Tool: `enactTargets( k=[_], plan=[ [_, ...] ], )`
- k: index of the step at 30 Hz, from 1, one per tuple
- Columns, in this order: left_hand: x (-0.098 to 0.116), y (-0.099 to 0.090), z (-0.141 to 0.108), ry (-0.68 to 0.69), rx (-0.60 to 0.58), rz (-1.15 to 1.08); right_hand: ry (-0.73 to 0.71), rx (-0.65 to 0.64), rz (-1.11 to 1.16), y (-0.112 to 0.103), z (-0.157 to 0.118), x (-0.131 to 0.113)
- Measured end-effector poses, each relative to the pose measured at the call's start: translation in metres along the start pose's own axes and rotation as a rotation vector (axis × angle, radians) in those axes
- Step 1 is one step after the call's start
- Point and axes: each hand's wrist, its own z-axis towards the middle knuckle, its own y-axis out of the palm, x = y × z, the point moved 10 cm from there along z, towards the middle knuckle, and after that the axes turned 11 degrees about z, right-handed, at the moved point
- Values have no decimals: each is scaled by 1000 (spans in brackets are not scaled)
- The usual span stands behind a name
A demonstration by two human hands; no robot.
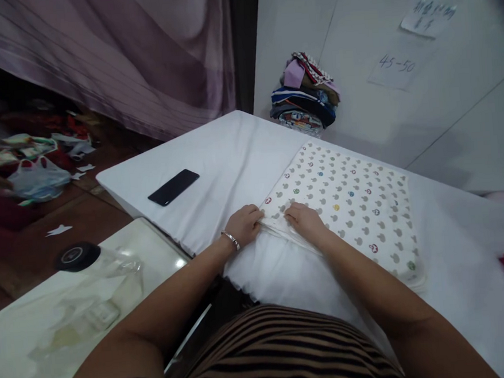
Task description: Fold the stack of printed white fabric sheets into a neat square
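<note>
Left grip (242, 225): narrow, fingertips pinching the near-left corner.
Right grip (306, 222): narrow, closed on the near edge just beside the left grip.
Patterned cloth (343, 197): held in both grips, spreading ahead and rightward across the white-covered desk (215, 151).
Layered edge: pinching only the top layer could make the lower ones slip or bunch.
White cover (284, 273): it lies loose and rumpled below the grips — a hard tug might drag it, shifting the phone (174, 187) left of the left grip.
Clear packet (125, 267): left of the left grip, near a black round object (79, 256); contents too blurred to name.
Plastic bag (39, 179): farther left, on the floor — bulging, contents unclear.
</note>
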Motion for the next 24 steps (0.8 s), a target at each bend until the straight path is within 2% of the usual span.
enactTargets(
  k=[4,7,12,17,24],
  plan=[
    [0,-2,1,13,48,-44,22,11,-36,0,-2,2],
    [-2,-3,0,3,68,-87,-16,13,-10,-2,-5,-2],
    [-11,-4,-1,-80,64,-186,-86,119,74,-21,-20,-17],
    [-15,1,1,-105,34,-218,-165,-13,108,-7,-36,-38],
    [-14,2,1,-83,30,-198,-138,-63,8,5,-39,-42]
  ],
)
